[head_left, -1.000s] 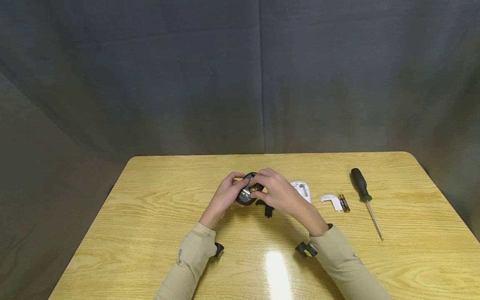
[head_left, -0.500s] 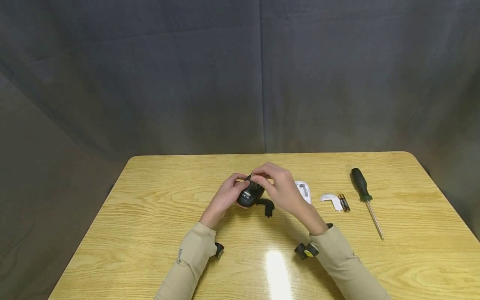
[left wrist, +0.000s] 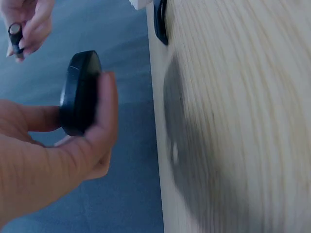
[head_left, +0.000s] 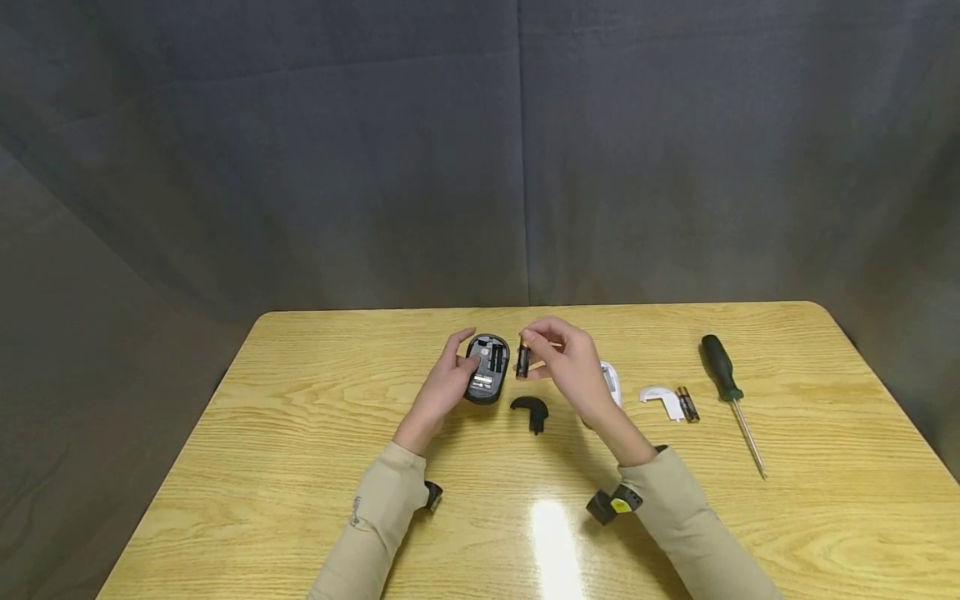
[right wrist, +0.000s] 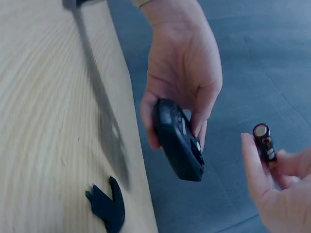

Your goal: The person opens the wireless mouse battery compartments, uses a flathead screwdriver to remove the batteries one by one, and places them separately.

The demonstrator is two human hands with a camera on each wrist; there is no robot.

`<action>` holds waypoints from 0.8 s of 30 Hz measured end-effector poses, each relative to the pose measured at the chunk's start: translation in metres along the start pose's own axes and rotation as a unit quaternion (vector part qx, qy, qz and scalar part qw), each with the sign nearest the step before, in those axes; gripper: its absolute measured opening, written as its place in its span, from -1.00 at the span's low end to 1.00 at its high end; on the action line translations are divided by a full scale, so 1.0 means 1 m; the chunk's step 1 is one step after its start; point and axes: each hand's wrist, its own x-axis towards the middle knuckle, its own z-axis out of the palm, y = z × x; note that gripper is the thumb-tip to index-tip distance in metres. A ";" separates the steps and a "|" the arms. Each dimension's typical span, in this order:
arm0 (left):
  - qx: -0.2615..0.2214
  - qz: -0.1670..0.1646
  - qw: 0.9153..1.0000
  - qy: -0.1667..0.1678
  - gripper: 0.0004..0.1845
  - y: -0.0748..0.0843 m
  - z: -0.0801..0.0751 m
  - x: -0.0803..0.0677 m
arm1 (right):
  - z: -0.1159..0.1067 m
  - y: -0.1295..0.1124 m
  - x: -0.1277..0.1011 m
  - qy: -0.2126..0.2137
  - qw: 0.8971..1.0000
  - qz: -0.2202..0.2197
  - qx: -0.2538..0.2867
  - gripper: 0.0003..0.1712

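Now left hand [head_left: 444, 385] grips black mouse [head_left: 486, 379], underside up; right hand [head_left: 567, 367] pinches battery [head_left: 522, 360] beside it.

"What is that big hand [left wrist: 53, 160] holding?"

"It is the left hand. It is gripping a black mouse [left wrist: 80, 92] by its edges. The thumb [left wrist: 99, 126] is pressing on the near side."

"What is up at eleven o'clock?"

"The right hand [left wrist: 29, 22] is pinching a small battery [left wrist: 15, 35] there, well apart from the mouse."

"And over at three o'clock?"

"The wooden table [left wrist: 243, 121] is filling that side. A dark shadow is lying on it. A black piece [left wrist: 160, 22] is sitting at twelve o'clock, on the table's edge."
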 end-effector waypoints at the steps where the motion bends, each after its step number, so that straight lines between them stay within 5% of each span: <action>1: 0.015 0.002 1.000 0.002 -0.45 -0.001 -0.001 0.000 | 0.000 0.001 0.000 -0.001 1.000 0.018 0.013 -0.77; 6: 0.046 0.010 0.999 -0.010 -0.45 -0.003 -0.005 0.002 | -0.002 0.009 0.000 -0.020 0.995 0.087 0.051 -0.76; 15: 0.053 0.000 0.997 -0.046 -0.47 -0.003 -0.009 0.001 | -0.007 0.018 0.002 -0.047 0.989 0.122 0.073 -0.75; 24: 0.074 0.003 0.996 -0.051 -0.49 -0.010 -0.013 0.003 | -0.004 0.025 0.002 -0.097 0.986 0.135 0.011 -0.65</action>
